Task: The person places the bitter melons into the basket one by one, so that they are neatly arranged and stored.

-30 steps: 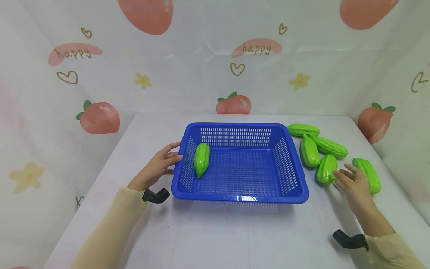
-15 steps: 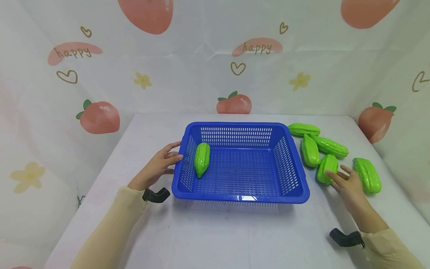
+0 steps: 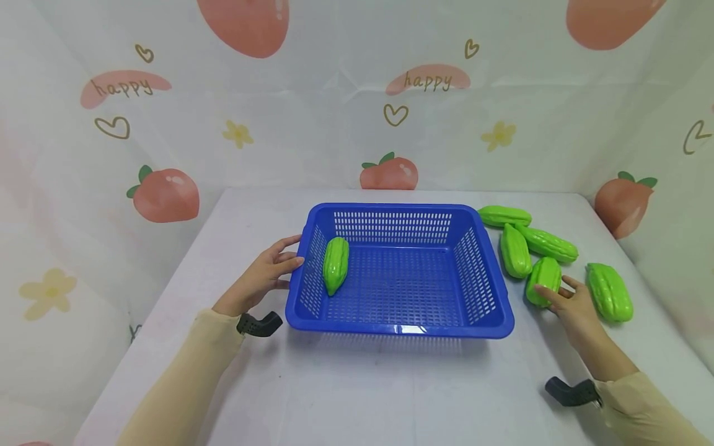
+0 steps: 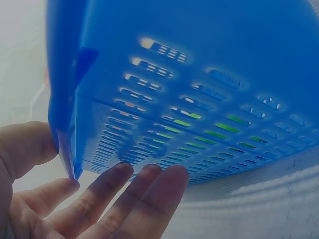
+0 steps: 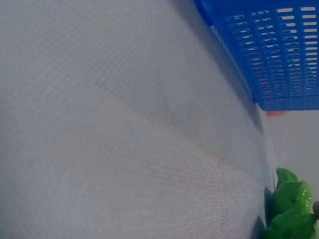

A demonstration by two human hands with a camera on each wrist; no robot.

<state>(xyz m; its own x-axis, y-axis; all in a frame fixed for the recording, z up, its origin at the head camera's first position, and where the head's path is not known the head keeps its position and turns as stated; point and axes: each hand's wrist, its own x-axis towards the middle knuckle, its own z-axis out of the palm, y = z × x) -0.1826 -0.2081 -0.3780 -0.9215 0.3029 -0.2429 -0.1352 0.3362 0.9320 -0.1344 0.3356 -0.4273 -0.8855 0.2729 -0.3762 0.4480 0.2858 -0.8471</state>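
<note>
A blue plastic basket [image 3: 398, 330] with slotted walls stands mid-table in the head view. My left hand [image 3: 259, 279] holds its left rim, thumb on the rim and fingers along the outer wall, as the left wrist view shows. Inside, at the left, lies one glossy green bitter melon [image 3: 335, 265]. My right hand [image 3: 577, 313] grips another bitter melon [image 3: 543, 277] on the table right of the basket, thumb across its near side and fingers at its right. The right wrist view catches just a fingertip [image 5: 316, 209] against green melons at the lower right edge.
Several more bitter melons lie right of the basket: one behind [image 3: 504, 216], one slanting [image 3: 548, 244], one beside the gripped melon [image 3: 515, 251], and one farther right [image 3: 610, 292]. A white cloth covers the table [image 3: 357, 390]; a printed curtain [image 3: 312, 111] hangs behind.
My right hand has moved left from between two melons onto the nearer one, its thumb and fingers coming around it. The left hand and basket have stayed put.
</note>
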